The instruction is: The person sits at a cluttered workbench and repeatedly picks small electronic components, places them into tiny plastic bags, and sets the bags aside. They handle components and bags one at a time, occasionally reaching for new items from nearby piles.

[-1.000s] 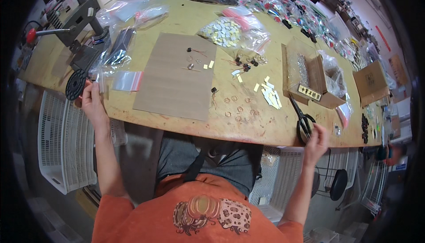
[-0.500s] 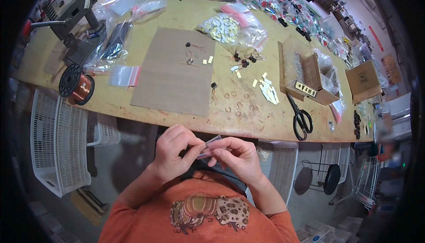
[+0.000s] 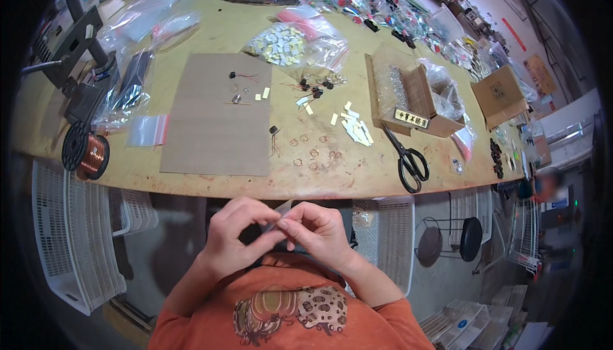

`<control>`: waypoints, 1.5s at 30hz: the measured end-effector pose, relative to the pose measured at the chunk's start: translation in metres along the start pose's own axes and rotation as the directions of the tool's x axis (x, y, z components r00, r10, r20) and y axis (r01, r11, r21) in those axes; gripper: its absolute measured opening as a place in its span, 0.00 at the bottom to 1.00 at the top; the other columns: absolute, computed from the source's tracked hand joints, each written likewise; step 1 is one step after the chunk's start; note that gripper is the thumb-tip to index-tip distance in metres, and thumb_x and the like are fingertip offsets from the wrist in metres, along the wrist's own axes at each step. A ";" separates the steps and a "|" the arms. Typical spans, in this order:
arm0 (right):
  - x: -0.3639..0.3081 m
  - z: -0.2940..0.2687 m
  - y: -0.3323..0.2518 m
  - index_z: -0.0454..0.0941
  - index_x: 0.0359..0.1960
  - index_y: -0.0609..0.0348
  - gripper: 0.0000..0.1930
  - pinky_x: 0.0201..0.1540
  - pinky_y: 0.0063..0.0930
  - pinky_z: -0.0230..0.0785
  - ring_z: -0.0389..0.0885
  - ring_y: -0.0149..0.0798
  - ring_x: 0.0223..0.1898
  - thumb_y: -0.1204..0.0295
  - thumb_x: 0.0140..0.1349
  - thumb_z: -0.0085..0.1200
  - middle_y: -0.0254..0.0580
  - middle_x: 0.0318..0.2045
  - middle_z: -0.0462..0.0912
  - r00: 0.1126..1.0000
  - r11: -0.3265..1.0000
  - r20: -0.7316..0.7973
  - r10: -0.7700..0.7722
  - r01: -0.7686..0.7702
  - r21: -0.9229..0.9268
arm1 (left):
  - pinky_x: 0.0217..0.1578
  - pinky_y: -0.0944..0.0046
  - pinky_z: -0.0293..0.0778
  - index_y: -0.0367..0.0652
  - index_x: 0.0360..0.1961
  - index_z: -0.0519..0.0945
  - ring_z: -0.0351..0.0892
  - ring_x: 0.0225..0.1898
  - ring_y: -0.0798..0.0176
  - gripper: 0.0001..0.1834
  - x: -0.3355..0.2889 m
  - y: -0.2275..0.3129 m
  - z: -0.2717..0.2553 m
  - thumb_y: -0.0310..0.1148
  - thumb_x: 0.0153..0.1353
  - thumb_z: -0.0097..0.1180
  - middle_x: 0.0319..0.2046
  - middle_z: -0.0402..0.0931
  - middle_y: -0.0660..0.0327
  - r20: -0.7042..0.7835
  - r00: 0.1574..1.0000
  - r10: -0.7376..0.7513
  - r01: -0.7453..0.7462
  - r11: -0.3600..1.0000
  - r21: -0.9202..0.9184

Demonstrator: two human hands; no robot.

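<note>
In front of my shirt, below the table's front edge, both hands are closed on a small clear plastic zip bag (image 3: 285, 209). My left hand (image 3: 237, 232) pinches one side with thumb and forefinger. My right hand (image 3: 317, 230) grips the other side, its fingertips almost meeting the left ones. The fingers cover most of the bag, so its contents cannot be seen. Beyond my hands lies a brown cardboard sheet (image 3: 211, 133) bearing a small black part with wires (image 3: 234, 75) and two pale yellow pieces. Thin copper rings (image 3: 313, 154) are scattered to its right.
White tiles (image 3: 356, 126) lie beside black-handled scissors (image 3: 412, 165). A bag of pale pieces (image 3: 278, 42), an open box of small parts (image 3: 393, 85) and bagged goods line the back. A copper wire spool (image 3: 96, 156) stands at left. White plastic baskets (image 3: 67, 235) flank me below the table.
The view has shifted, so the table's things appear further left. My fingers have moved closer together on the bag, and less of its pink edge shows.
</note>
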State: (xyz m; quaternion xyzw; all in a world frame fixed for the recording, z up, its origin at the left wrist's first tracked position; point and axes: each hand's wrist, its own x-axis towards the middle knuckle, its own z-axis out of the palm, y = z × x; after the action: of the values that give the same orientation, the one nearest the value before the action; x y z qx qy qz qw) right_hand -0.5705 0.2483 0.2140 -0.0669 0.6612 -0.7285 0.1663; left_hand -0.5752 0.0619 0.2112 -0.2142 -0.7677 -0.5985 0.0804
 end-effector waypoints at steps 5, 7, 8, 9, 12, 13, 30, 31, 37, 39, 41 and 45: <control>-0.001 -0.001 0.002 0.79 0.34 0.65 0.07 0.24 0.14 0.68 0.76 0.20 0.22 0.73 0.65 0.57 0.32 0.24 0.81 0.996 0.996 -0.013 0.085 -0.085 0.032 | 0.28 0.67 0.75 0.40 0.30 0.82 0.79 0.26 0.63 0.08 -0.001 0.005 0.001 0.22 0.47 0.69 0.25 0.79 0.58 0.040 0.997 -0.069 0.064 0.991 0.117; -0.001 -0.001 -0.003 0.79 0.34 0.65 0.07 0.24 0.14 0.69 0.76 0.20 0.22 0.73 0.65 0.57 0.33 0.24 0.82 0.993 0.992 -0.021 0.115 -0.113 0.050 | 0.27 0.65 0.76 0.40 0.29 0.82 0.81 0.26 0.60 0.06 0.001 0.007 0.001 0.21 0.49 0.67 0.25 0.80 0.56 0.036 0.998 -0.058 0.051 0.986 0.159; 0.000 -0.004 0.002 0.79 0.35 0.64 0.05 0.23 0.14 0.69 0.79 0.23 0.23 0.74 0.66 0.56 0.36 0.26 0.82 0.996 0.995 0.012 0.090 -0.090 0.031 | 0.27 0.65 0.76 0.39 0.29 0.82 0.81 0.26 0.60 0.06 0.002 0.008 0.001 0.20 0.49 0.66 0.25 0.80 0.56 0.036 0.997 -0.067 0.062 0.988 0.143; -0.001 -0.005 0.001 0.79 0.35 0.64 0.05 0.23 0.13 0.69 0.78 0.22 0.23 0.74 0.66 0.56 0.35 0.26 0.82 0.994 0.994 0.012 0.107 -0.107 0.037 | 0.26 0.65 0.76 0.39 0.29 0.82 0.81 0.26 0.59 0.06 0.003 0.008 0.002 0.20 0.49 0.66 0.25 0.80 0.56 0.038 0.996 -0.077 0.072 0.989 0.127; 0.000 -0.008 0.001 0.78 0.33 0.63 0.06 0.25 0.13 0.69 0.77 0.21 0.22 0.73 0.66 0.56 0.32 0.26 0.81 0.990 0.990 0.046 0.136 -0.137 0.038 | 0.24 0.65 0.73 0.38 0.26 0.80 0.79 0.23 0.59 0.06 0.005 0.008 0.006 0.18 0.47 0.64 0.22 0.78 0.58 0.016 1.000 -0.007 0.004 0.980 0.201; -0.001 -0.007 0.002 0.76 0.31 0.62 0.07 0.24 0.13 0.68 0.76 0.20 0.22 0.73 0.66 0.56 0.30 0.24 0.79 0.992 0.993 0.042 0.116 -0.117 0.025 | 0.22 0.64 0.72 0.39 0.25 0.79 0.77 0.21 0.59 0.06 0.005 0.009 0.007 0.18 0.47 0.64 0.21 0.77 0.59 -0.003 1.000 0.017 -0.015 0.966 0.258; -0.002 -0.014 -0.007 0.73 0.26 0.59 0.08 0.19 0.16 0.62 0.71 0.21 0.16 0.74 0.64 0.53 0.29 0.18 0.75 0.965 0.960 0.016 0.264 -0.264 0.091 | 0.21 0.60 0.71 0.47 0.29 0.80 0.73 0.20 0.60 0.11 0.002 0.002 0.012 0.24 0.41 0.62 0.19 0.67 0.63 0.109 0.967 0.232 -0.255 0.844 0.472; -0.002 -0.014 -0.008 0.72 0.27 0.59 0.08 0.18 0.16 0.62 0.71 0.21 0.16 0.74 0.65 0.52 0.29 0.18 0.75 0.962 0.954 0.030 0.271 -0.273 0.122 | 0.21 0.60 0.71 0.47 0.28 0.79 0.73 0.20 0.60 0.11 0.004 0.004 0.010 0.24 0.41 0.61 0.19 0.67 0.63 0.134 0.962 0.237 -0.272 0.849 0.453; 0.001 -0.027 -0.008 0.73 0.26 0.60 0.08 0.14 0.16 0.55 0.68 0.24 0.12 0.75 0.65 0.52 0.34 0.15 0.75 0.957 0.881 0.062 0.282 -0.285 0.379 | 0.22 0.60 0.69 0.42 0.27 0.79 0.73 0.21 0.56 0.06 0.005 0.010 0.004 0.21 0.45 0.61 0.20 0.72 0.59 0.157 0.971 0.179 -0.183 0.983 0.016; 0.002 -0.027 -0.012 0.73 0.26 0.60 0.08 0.14 0.17 0.55 0.67 0.25 0.11 0.76 0.65 0.51 0.34 0.15 0.75 0.961 0.842 0.126 0.247 -0.277 0.462 | 0.23 0.61 0.69 0.40 0.28 0.79 0.74 0.21 0.56 0.06 0.004 0.003 0.004 0.22 0.48 0.64 0.21 0.74 0.59 0.142 0.977 0.160 -0.153 0.987 -0.055; 0.005 -0.029 -0.015 0.72 0.26 0.61 0.08 0.14 0.18 0.56 0.65 0.26 0.11 0.77 0.65 0.50 0.35 0.15 0.75 0.955 0.830 0.120 0.271 -0.294 0.474 | 0.23 0.61 0.70 0.40 0.29 0.80 0.74 0.22 0.56 0.07 0.007 0.002 0.007 0.23 0.49 0.66 0.21 0.75 0.58 0.131 0.977 0.165 -0.151 0.982 -0.111; 0.012 -0.040 -0.017 0.75 0.30 0.63 0.06 0.20 0.17 0.63 0.72 0.26 0.16 0.76 0.66 0.52 0.36 0.21 0.78 0.966 0.917 0.081 0.245 -0.258 0.305 | 0.23 0.60 0.71 0.42 0.27 0.80 0.75 0.22 0.57 0.08 0.009 0.003 0.001 0.24 0.46 0.68 0.22 0.76 0.60 0.112 0.957 0.266 -0.286 0.927 0.244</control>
State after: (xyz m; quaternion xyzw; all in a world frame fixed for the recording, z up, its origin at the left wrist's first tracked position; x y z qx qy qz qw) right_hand -0.5971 0.2835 0.2241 0.0307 0.5366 -0.7952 0.2805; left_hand -0.5820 0.0656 0.2166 -0.3306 -0.8036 -0.4679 0.1615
